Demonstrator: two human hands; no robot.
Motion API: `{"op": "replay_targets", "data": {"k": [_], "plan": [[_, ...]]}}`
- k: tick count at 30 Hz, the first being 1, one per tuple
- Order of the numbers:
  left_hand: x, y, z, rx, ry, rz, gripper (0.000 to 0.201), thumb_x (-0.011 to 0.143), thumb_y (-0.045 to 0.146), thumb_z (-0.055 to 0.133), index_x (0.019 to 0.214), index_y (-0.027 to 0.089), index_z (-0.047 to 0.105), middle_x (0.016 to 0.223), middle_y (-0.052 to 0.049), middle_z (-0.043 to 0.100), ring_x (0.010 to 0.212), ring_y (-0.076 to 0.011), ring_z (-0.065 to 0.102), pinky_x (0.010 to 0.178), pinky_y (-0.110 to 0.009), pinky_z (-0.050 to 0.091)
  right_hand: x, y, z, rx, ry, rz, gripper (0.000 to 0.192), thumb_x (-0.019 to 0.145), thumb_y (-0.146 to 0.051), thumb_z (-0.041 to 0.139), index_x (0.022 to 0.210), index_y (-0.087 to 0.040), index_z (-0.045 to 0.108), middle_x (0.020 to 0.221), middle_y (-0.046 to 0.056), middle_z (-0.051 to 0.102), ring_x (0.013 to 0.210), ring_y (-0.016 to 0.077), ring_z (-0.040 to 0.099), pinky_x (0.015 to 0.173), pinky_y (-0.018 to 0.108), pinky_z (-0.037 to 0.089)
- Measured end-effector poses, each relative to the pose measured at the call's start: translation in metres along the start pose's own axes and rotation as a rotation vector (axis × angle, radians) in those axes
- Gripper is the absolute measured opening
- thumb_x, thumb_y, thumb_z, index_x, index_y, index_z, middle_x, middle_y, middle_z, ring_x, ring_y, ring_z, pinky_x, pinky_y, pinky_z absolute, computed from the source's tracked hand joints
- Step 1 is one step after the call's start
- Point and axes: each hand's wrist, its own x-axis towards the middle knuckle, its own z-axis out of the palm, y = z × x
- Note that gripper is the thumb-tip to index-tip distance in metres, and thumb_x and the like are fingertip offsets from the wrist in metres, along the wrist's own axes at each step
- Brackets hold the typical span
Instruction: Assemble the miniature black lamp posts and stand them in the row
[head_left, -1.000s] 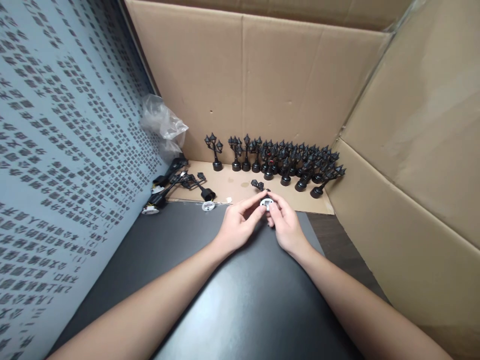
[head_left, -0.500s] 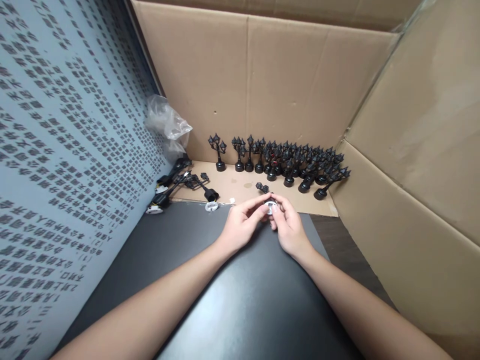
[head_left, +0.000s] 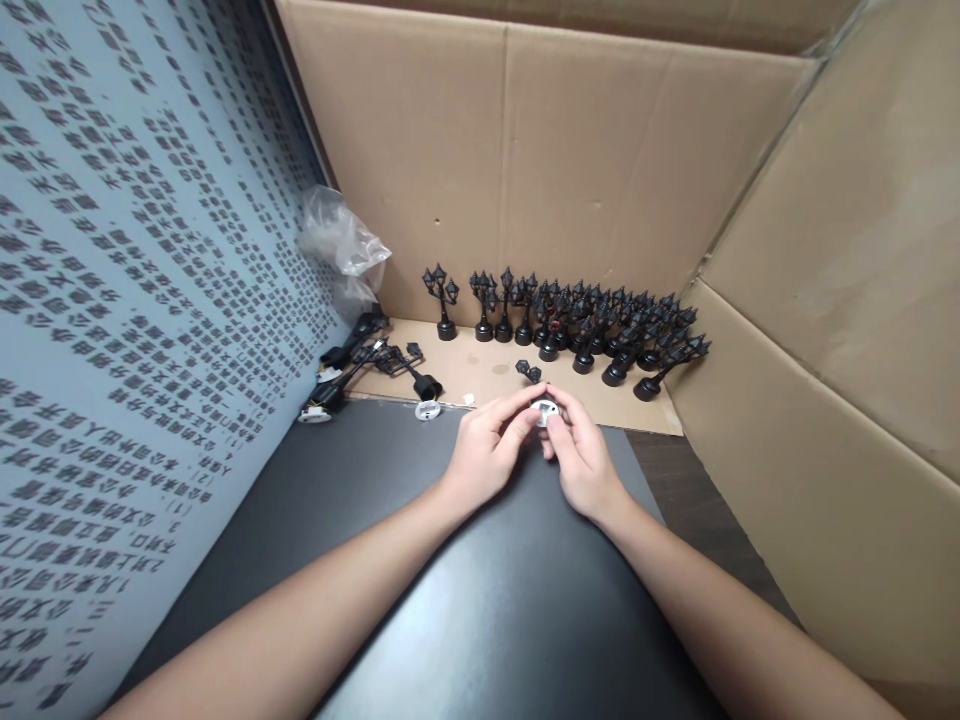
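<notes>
My left hand [head_left: 484,455] and my right hand [head_left: 581,458] meet over the far edge of a black mat [head_left: 450,600]. Together their fingertips pinch a small black toy street lamp [head_left: 531,372] by its round white-bottomed base [head_left: 543,409]; the lamp heads stick out beyond my fingers. Behind them, several finished black lamps [head_left: 577,325] stand in a row on a cardboard floor [head_left: 487,370] against the back wall.
Loose lamp parts [head_left: 360,360] and a white base disc [head_left: 427,410] lie at the left of the cardboard floor, below a crumpled clear plastic bag [head_left: 341,240]. A blue-grey printed panel [head_left: 112,300] walls the left; cardboard walls [head_left: 825,300] close the back and right.
Both hands stay together on the lamp base, with only small finger shifts. The camera has drifted slightly, so everything sits a little further right in the picture.
</notes>
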Motion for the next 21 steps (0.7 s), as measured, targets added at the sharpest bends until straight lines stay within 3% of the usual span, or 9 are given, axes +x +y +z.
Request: {"op": "replay_targets", "data": {"k": [5, 13, 21], "plan": [[-0.0034, -0.0001, 0.0004, 0.037, 0.02, 0.153, 0.037, 0.107, 0.027, 0.061, 0.142, 0.027, 0.07, 0.116, -0.006, 0.08, 0.099, -0.0166, 0.074, 0.095, -0.03, 0.058, -0.002, -0.0031, 0.0005, -0.017, 0.02, -0.067, 0.039, 0.112, -0.043, 0.048, 0.147, -0.027, 0.05, 0.096, 0.003, 0.065, 0.074, 0.0165, 0.06, 0.072, 0.035, 0.055], [-0.0037, -0.0028, 0.0013, 0.088, 0.029, 0.147, 0.036, 0.108, 0.027, 0.059, 0.142, 0.025, 0.069, 0.103, -0.004, 0.08, 0.085, -0.0142, 0.073, 0.085, -0.027, 0.058, -0.0022, 0.0012, 0.0032, -0.083, 0.061, -0.095, 0.039, 0.111, -0.041, 0.048, 0.146, -0.026, 0.051, 0.111, 0.008, 0.068, 0.077, 0.0158, 0.062, 0.068, 0.033, 0.054], [-0.0027, 0.0014, -0.0003, 0.061, -0.038, 0.174, 0.042, 0.107, 0.026, 0.059, 0.15, 0.025, 0.063, 0.127, -0.008, 0.076, 0.108, -0.0179, 0.073, 0.099, -0.032, 0.058, -0.0014, 0.0011, 0.0012, -0.08, 0.092, -0.08, 0.036, 0.111, -0.041, 0.048, 0.144, -0.026, 0.053, 0.116, 0.009, 0.067, 0.075, 0.0147, 0.062, 0.067, 0.032, 0.054]]}}
